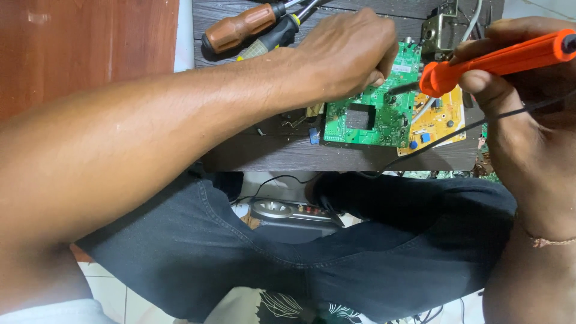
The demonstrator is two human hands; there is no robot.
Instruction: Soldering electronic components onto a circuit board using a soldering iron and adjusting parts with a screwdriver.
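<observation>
Left hand (345, 51): clenched, knuckles up, resting on upper edge of green board (372, 108); anything pinched inside not visible. Right hand (510, 78): grasping orange iron (498, 60), dark tip aimed at green board's right side. Green board: flat on dark table (270, 156), touching yellow board (441, 120) at right. Two screwdrivers (252, 27) near table's far edge, behind left hand.

Only one label showed: a small white rectangular sticker (403, 68) on the green board (384, 123), near my left hand (348, 51). I saw no packages, signs or screens.
</observation>
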